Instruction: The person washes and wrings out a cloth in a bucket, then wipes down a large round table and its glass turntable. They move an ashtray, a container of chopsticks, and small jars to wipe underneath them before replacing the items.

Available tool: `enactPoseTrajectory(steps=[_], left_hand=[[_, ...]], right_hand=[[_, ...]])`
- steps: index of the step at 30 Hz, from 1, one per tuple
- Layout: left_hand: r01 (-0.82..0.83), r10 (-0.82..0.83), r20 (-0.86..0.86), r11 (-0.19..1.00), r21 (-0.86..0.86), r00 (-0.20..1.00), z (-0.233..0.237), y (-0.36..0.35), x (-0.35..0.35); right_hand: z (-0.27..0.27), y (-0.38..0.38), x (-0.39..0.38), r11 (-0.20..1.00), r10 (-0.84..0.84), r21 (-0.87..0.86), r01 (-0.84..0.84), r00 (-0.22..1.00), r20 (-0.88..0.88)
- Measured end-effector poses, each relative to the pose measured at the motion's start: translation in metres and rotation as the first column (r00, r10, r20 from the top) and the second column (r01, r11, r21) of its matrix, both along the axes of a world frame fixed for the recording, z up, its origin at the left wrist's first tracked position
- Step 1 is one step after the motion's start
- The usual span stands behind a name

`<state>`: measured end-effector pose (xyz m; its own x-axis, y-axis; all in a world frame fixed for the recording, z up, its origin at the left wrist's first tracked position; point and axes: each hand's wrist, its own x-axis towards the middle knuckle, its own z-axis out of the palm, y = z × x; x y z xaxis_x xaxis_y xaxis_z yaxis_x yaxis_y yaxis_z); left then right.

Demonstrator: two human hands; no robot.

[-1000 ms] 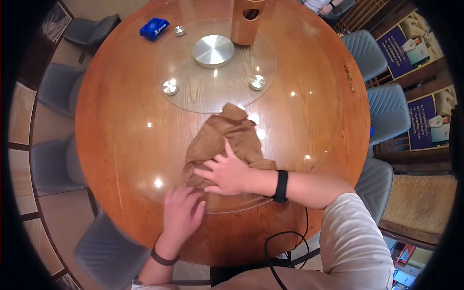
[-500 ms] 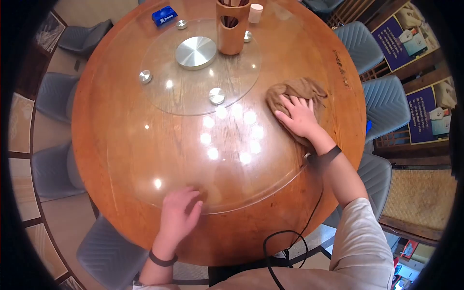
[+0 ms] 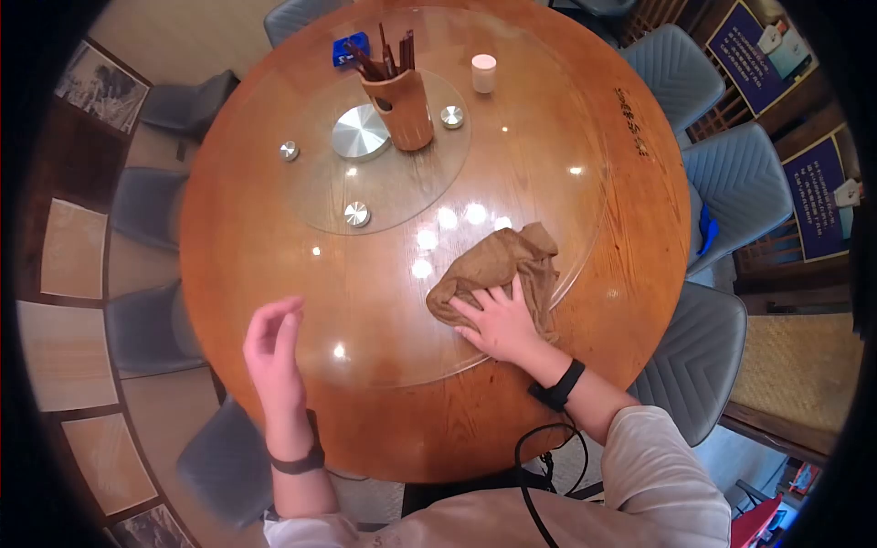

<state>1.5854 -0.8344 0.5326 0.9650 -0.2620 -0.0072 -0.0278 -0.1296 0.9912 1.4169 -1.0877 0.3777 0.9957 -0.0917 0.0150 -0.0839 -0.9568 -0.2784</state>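
A crumpled brown cloth (image 3: 493, 260) lies on the glass top at the near right of the round wooden table (image 3: 603, 338). My right hand (image 3: 502, 326) presses down on it, palm low and fingers spread over its folds. Raised over the table's near left side, my left hand (image 3: 277, 352) holds nothing; its fingers bend loosely, with the thumb apart from them. Both wrists wear dark bands.
On the glass turntable (image 3: 311, 205) stands a wooden holder (image 3: 402, 114) of chopsticks. Beyond it are a blue box (image 3: 351, 49) and a small white cylinder (image 3: 484, 73). Grey chairs (image 3: 699, 356) ring the table. A black cable (image 3: 523, 457) hangs near my body.
My right hand and the cloth have moved toward me and to the left. My left hand has risen and shifted left. The camera view has shifted too.
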Motion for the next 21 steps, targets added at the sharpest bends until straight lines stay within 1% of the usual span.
enactPoseTrajectory(steps=[3, 5, 6, 7, 9, 10, 11, 13, 16, 18, 19, 21], left_hand=[[0.123, -0.125, 0.011, 0.987, 0.103, 0.992, 0.022, -0.025, 0.025], [0.236, -0.225, -0.112, 0.967, 0.092, 0.968, 0.013, -0.051, 0.053], [0.279, -0.28, -0.231, 0.96, -0.039, 0.932, 0.005, -0.068, 0.064], [0.303, -0.346, -0.337, 0.937, -0.174, 0.876, -0.005, -0.089, 0.074], [0.325, -0.434, -0.336, 0.885, -0.334, 0.836, -0.035, -0.127, 0.097], [0.351, -0.419, -0.301, 0.901, -0.253, 0.857, -0.049, -0.145, 0.11], [0.373, -0.407, -0.265, 0.912, -0.171, 0.874, -0.061, -0.16, 0.121], [0.348, -0.362, -0.223, 0.932, -0.098, 0.905, -0.074, -0.185, 0.14], [0.305, -0.3, -0.186, 0.952, -0.001, 0.936, -0.095, -0.21, 0.15], [0.301, -0.294, -0.148, 0.953, 0.034, 0.944, -0.102, -0.222, 0.157], [0.266, -0.259, -0.123, 0.963, 0.044, 0.958, -0.106, -0.225, 0.159], [0.189, -0.184, -0.073, 0.98, 0.067, 0.98, -0.114, -0.227, 0.165]], right_hand=[[0.003, 0.016, -0.013, 0.997, -0.042, 0.066, 0.039, 0.997, 0.059], [0.006, 0.027, -0.019, 0.991, -0.092, 0.105, 0.081, 0.99, 0.109], [0.008, 0.029, -0.022, 0.982, -0.138, 0.147, 0.12, 0.984, 0.114], [0.011, 0.026, -0.022, 0.967, -0.199, 0.171, 0.189, 0.979, 0.043], [0.015, 0.013, -0.026, 0.921, -0.315, 0.203, 0.333, 0.942, -0.113], [0.013, 0.001, -0.028, 0.91, -0.375, 0.163, 0.382, 0.924, -0.074], [0.011, -0.014, -0.031, 0.904, -0.393, 0.172, 0.392, 0.919, -0.027], [0.006, -0.04, -0.037, 0.896, -0.421, 0.181, 0.406, 0.906, 0.052], [0.006, -0.059, -0.039, 0.893, -0.401, 0.252, 0.373, 0.914, 0.068], [0.01, -0.066, -0.038, 0.868, -0.382, 0.34, 0.364, 0.924, -0.014], [0.012, -0.069, -0.036, 0.849, -0.369, 0.385, 0.361, 0.928, -0.055], [0.01, -0.076, -0.028, 0.809, -0.373, 0.467, 0.358, 0.926, -0.064]])
